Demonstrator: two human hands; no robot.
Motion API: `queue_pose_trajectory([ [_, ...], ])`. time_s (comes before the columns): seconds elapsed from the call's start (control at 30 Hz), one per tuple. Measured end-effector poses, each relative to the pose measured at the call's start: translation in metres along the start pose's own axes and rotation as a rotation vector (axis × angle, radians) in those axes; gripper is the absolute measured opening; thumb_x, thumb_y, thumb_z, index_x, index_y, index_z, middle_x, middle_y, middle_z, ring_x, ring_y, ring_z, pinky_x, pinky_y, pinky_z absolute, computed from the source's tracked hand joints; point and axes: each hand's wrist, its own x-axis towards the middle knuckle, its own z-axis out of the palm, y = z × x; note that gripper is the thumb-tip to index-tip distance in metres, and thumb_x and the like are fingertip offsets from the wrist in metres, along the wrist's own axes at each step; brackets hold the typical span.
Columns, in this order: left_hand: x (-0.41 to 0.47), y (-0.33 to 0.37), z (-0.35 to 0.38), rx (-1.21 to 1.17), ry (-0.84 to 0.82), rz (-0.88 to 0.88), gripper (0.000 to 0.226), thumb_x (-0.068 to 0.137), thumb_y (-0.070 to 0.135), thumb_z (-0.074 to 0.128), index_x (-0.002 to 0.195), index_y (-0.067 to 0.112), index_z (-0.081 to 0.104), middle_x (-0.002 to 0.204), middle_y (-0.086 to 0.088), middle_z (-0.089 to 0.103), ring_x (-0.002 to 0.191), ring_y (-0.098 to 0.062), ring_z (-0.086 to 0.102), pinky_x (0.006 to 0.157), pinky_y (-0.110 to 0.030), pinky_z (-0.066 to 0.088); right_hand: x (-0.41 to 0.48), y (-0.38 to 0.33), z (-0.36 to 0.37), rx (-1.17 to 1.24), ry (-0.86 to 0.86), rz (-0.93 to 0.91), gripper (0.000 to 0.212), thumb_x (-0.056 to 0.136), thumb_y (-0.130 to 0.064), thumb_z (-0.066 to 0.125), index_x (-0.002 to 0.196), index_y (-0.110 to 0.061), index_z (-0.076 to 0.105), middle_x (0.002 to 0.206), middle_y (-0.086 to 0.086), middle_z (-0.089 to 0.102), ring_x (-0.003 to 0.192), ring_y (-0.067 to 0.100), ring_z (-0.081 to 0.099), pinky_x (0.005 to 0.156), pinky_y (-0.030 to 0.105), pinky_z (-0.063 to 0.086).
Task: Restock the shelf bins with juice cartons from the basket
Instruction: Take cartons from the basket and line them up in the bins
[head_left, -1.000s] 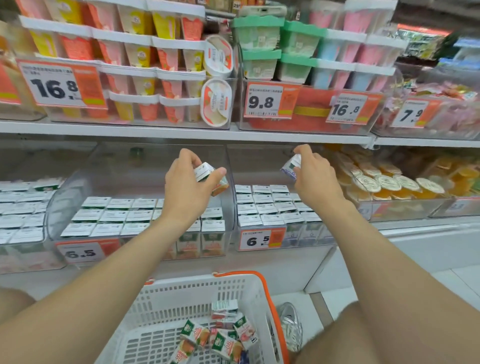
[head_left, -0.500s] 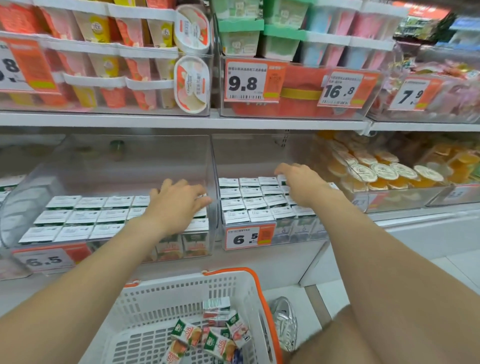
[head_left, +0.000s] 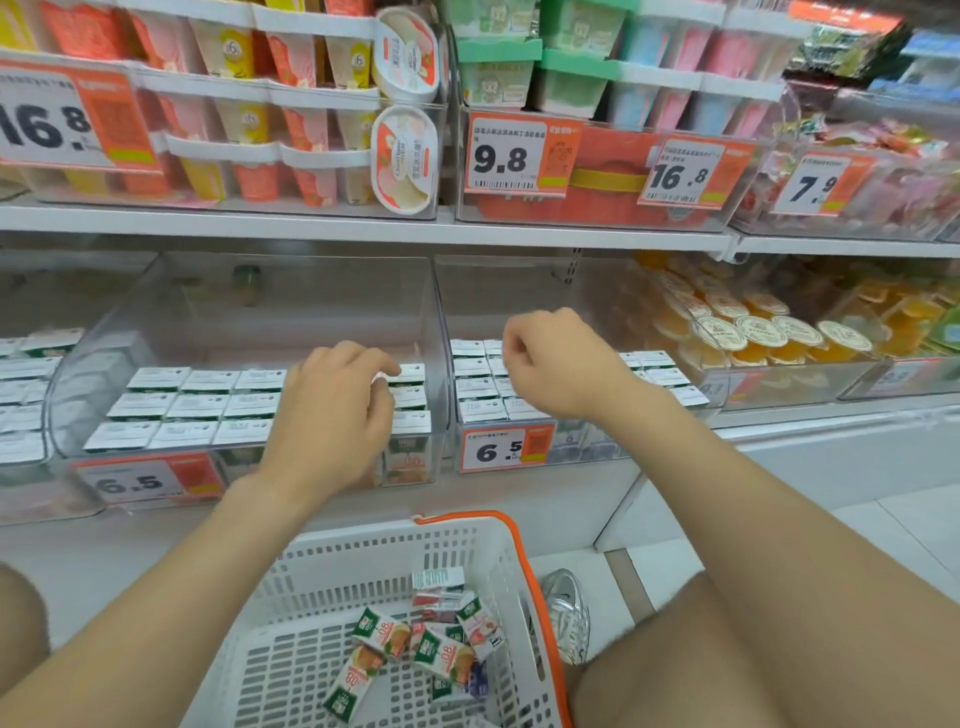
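Two clear shelf bins hold rows of juice cartons with white tops. My left hand (head_left: 332, 410) rests over the right end of the left bin (head_left: 249, 306), fingers loosely bent on the carton tops (head_left: 208, 405), holding nothing. Above the front rows of cartons (head_left: 475, 387) in the right bin (head_left: 524, 291), my right hand (head_left: 556, 364) is curled into a loose fist and is empty. Below both arms stands the white basket (head_left: 363, 561) with an orange rim. Several green and orange juice cartons (head_left: 426, 644) lie loose at its bottom.
The shelf above (head_left: 363, 226) carries bins of dessert cups with price tags 16.8 and 9.8. A bin of orange jelly cups (head_left: 753, 332) stands to the right of the juice bins. A silver shoe (head_left: 566, 613) and my bare knees flank the basket on the floor.
One second ago each hand held a juice carton above its bin. Both hands went down into the bins and let the cartons go; they now lift back empty.
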Motion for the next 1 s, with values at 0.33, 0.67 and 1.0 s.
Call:
queue_pose_trajectory([
  [0.33, -0.121, 0.004, 0.04, -0.092, -0.491, 0.055, 0.028, 0.092, 0.027, 0.055, 0.073, 0.041, 0.039, 0.057, 0.016, 0.045, 0.053, -0.018, 0.047, 0.046, -0.032, 0.04, -0.092, -0.088, 0.094, -0.028, -0.723, -0.222, 0.03, 0.094, -0.004, 0.047, 0.066, -0.013, 0.048, 0.066, 0.006, 0.051, 0.06, 0.02, 0.042, 0.058, 0.037, 0.041],
  [0.67, -0.217, -0.07, 0.138, 0.021, -1.227, -0.338, 0.019, 0.103, 0.02, 0.045, 0.092, 0.022, 0.061, 0.116, -0.011, 0.071, 0.089, -0.029, 0.068, 0.076, -0.038, 0.052, -0.12, -0.031, 0.232, -0.236, -0.919, 0.012, 0.017, 0.101, 0.003, 0.047, 0.11, -0.006, 0.059, 0.089, 0.005, 0.05, 0.067, 0.019, 0.05, 0.06, 0.035, 0.045],
  [1.0, -0.273, -0.088, 0.195, 0.05, -1.21, -0.649, 0.051, 0.097, 0.014, 0.062, 0.145, 0.015, 0.042, 0.141, -0.013, 0.045, 0.122, -0.033, 0.056, 0.09, -0.042, 0.053, -0.137, -0.012, 0.338, -0.424, -0.764, -0.063, 0.071, 0.09, -0.005, 0.069, 0.153, -0.014, 0.037, 0.152, 0.016, 0.041, 0.138, 0.035, 0.044, 0.103, 0.043, 0.044],
])
